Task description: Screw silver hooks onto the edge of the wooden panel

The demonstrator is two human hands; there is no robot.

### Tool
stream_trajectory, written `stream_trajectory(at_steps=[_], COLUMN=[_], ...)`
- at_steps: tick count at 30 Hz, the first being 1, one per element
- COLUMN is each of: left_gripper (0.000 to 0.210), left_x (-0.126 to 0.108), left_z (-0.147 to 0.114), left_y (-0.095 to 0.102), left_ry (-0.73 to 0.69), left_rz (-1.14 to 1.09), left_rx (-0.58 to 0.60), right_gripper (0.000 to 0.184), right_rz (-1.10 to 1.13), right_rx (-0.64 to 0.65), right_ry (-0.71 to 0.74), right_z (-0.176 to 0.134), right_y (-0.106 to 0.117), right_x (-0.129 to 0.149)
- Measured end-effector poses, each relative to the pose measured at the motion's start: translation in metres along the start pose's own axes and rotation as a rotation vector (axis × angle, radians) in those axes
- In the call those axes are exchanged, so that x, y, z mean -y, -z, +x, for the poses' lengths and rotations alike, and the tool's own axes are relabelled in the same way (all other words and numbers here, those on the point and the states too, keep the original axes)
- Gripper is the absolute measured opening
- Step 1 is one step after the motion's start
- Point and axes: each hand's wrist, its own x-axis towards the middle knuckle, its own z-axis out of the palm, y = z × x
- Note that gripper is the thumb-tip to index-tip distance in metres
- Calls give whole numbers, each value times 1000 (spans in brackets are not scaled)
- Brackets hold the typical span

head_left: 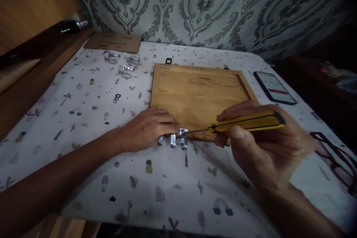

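A wooden framed panel [200, 93] lies flat on the patterned cloth. Along its near edge sit several shiny metal hooks, one of which, a metal hook [183, 132], meets the tip of a screwdriver [248, 122] with a yellow and black handle. My right hand [267, 145] is closed around that handle, its shaft pointing left. At the panel's near left corner, my left hand [149, 128] grips the edge with fingers together, right beside the hooks. Its fingertips are partly hidden, as is the panel's near right corner behind my right hand.
Loose metal hooks [128, 67] lie at the back left, near a slotted brown cardboard piece [114, 42]. A phone [275, 87] rests right of the panel, with eyeglasses [334, 160] closer to me. A dark wooden ledge [50, 57] borders the left; the patterned wall [164, 7] stands behind.
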Motion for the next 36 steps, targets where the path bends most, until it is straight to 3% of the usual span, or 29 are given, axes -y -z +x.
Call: stream_trajectory(at_steps=[4,9,17,30,36], left_gripper=[34,34,33,32,33], left_x=[0,0,0,-1,0], left_z=[0,0,0,0,0], left_y=[0,-1,0,1,1], left_ry=[-11,-3,-1,1,7], left_rz=[15,30,32,34,32], left_rx=[2,8,4,25,35], right_gripper=[3,6,10,13,13], right_rz=[20,-27,-20,-203,-165], right_rx=[-56,-18,13,112,116], right_ry=[-73,32,49,243,161], right_z=[-2,-2,-4,-2,-3], right_y=[0,-1,0,5,4], right_x=[-1,-10,-11,-8,-8])
